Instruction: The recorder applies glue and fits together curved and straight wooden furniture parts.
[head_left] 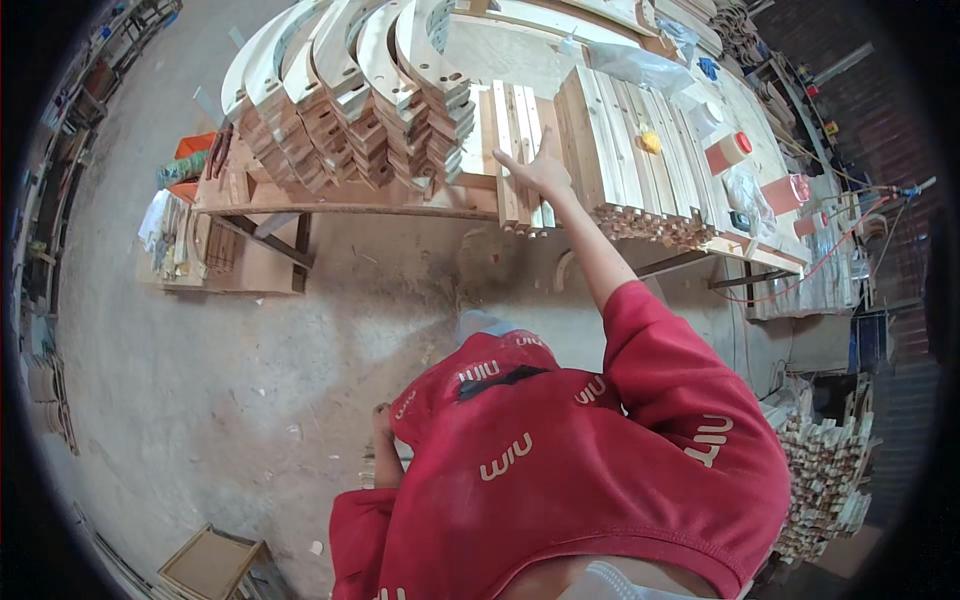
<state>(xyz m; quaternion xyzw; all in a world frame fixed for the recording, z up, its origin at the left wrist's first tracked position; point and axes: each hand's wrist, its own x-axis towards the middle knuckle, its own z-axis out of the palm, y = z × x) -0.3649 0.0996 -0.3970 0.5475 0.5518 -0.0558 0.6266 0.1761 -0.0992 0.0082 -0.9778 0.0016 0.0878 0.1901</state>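
My right hand (543,178) reaches over a short stack of narrow wooden strips (518,112) on the workbench. Its thumb points left and a finger stretches away from me, spread apart. The hand lies over the near part of the strips; whether it presses on them I cannot tell. To its right is a taller stack of wooden strips (625,140) with a small yellow object (649,142) on top. Curved wooden pieces (345,75) are piled high at its left. My left hand (382,418) hangs low beside my red shirt, which partly hides it; its fingers do not show clearly.
The workbench (440,202) spans the far side. At its right stand red-capped containers (728,150), clear plastic (745,195) and a red hose (850,245). An orange crate (190,160) sits off its left end. More stacked wood (825,480) is at right, a wooden box (210,562) lower left.
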